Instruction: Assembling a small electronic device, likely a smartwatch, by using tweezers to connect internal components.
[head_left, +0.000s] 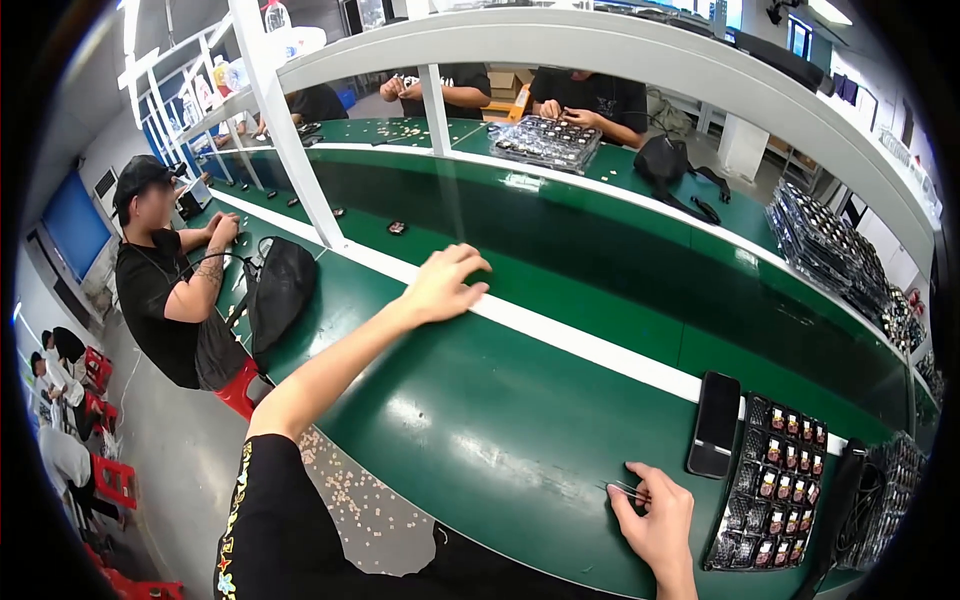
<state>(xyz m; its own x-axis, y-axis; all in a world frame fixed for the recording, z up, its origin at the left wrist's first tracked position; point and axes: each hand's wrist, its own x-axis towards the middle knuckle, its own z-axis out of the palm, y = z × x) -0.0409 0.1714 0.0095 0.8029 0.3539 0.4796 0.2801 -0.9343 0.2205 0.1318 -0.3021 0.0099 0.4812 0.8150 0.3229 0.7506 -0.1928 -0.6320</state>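
Observation:
My left hand [447, 283] reaches out over the white rail [560, 335] between the green table and the green belt. Its fingers are bent and apart, with nothing seen in them. A small dark round part [397, 228] lies on the belt beyond it, apart from the fingers. Low on the right, my right hand [655, 515] is closed on thin metal tweezers [628, 491], whose tips point left above the table. To its right lies a clear-and-black plastic tray [735, 520] with rows of small dark parts in its pockets.
A black phone [714, 425] lies beside the tray. Stacked trays [830, 245] stand at the far right. A black bag [280, 290] sits on the table left, near a seated co-worker [160, 270]. Other people work across the belt, behind a white frame post [285, 125].

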